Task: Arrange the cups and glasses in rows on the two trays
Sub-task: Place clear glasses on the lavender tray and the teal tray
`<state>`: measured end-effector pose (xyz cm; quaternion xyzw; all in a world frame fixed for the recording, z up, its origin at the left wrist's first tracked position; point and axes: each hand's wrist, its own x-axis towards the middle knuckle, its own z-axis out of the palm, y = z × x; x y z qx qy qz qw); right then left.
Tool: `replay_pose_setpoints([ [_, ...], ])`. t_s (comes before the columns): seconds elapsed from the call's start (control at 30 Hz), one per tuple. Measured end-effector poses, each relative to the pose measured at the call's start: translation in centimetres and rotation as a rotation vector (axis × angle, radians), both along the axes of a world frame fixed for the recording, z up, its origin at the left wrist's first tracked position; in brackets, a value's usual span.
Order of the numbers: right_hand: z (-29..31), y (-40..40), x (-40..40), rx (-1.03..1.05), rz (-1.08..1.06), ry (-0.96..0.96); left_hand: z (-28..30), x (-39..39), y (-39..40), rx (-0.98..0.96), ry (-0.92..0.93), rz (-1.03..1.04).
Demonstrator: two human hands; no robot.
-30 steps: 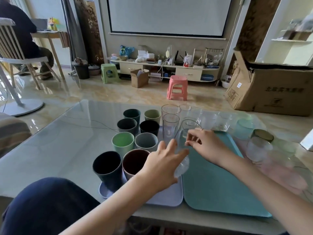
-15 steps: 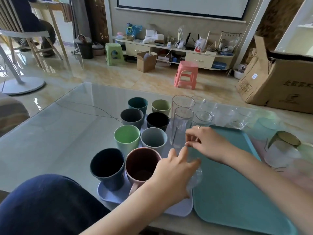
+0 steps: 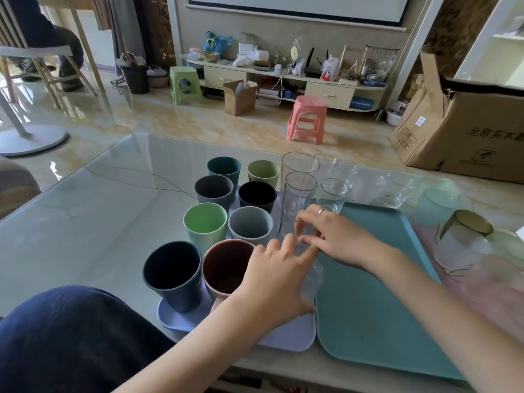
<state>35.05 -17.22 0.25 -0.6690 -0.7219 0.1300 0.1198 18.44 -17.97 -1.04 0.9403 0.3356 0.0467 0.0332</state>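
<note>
- Left hand (image 3: 276,276): grip curled round the lower body of a clear drinking glass (image 3: 312,279) at the near right corner of the pale lilac plastic tray (image 3: 286,336); fingers (image 3: 286,245) reach up its side.
- Right hand (image 3: 337,236): a ring on one finger; fingertips (image 3: 304,239) pinched at the upper part of the same clear glass, just above the left grip. How far the pinch closes cannot be told.
- Plastic cups, left of both grips, in two columns on the lilac tray: dark navy ribbed cup (image 3: 173,275), brown-and-pink cup (image 3: 226,268) touching the left hand, light green cup (image 3: 204,225), grey-blue cup (image 3: 250,226), charcoal cup (image 3: 214,190), black cup (image 3: 257,195), teal cup (image 3: 224,169), olive cup (image 3: 263,172).
- Two tall clear tumblers (image 3: 299,188), just beyond the right grip, in line on the lilac tray's right side.
- Teal plastic tray (image 3: 374,293): under the right forearm, edge to edge with the lilac tray.
- Short clear glasses (image 3: 334,191): beyond the right grip, around the teal tray's far edge.
- Tinted stemless glasses (image 3: 465,236): well right of the grips, on the glass-topped table (image 3: 85,222).
</note>
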Motion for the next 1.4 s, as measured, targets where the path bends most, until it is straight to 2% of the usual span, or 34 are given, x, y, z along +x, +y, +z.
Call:
replay_pose_setpoints([
  [0.23,-1.8,-0.9,0.4,0.208,-0.081,0.195,0.2,-0.4,0.2,-0.037,-0.025,0.008],
  [0.37,-2.9,-1.6,0.2,0.363,-0.207,0.413,0.4,-0.8,0.4,-0.092,0.003,0.012],
  [0.5,-4.6,-1.0,-0.2,0.256,-0.424,0.877,0.5,-0.8,0.5,-0.118,0.008,0.019],
  [0.6,-5.6,-0.5,-0.6,0.134,-0.407,1.073,0.4,-0.8,0.6,-0.121,-0.005,0.035],
  [0.87,-6.2,-0.5,-0.8,0.153,-0.375,1.063,0.5,-0.7,0.7,-0.155,-0.029,0.041],
  [1.03,-7.4,-5.0,-0.4,0.119,-0.433,1.074,1.1,-1.9,2.4,-0.277,-0.050,-0.023],
  [1.17,-8.9,-9.6,-2.4,0.010,-0.302,1.118,1.5,-3.4,3.9,-0.309,-0.014,-0.054],
  [1.23,-9.3,-10.2,-3.9,-0.022,-0.237,1.029,1.7,-4.0,4.5,-0.359,0.002,-0.040],
  [1.3,-9.4,-10.0,-5.3,-0.003,-0.239,0.948,1.8,-4.4,4.7,-0.351,0.008,-0.012],
  [1.4,-9.7,-9.5,-6.6,0.049,-0.337,0.946,2.1,-4.9,4.3,-0.247,-0.026,0.049],
])
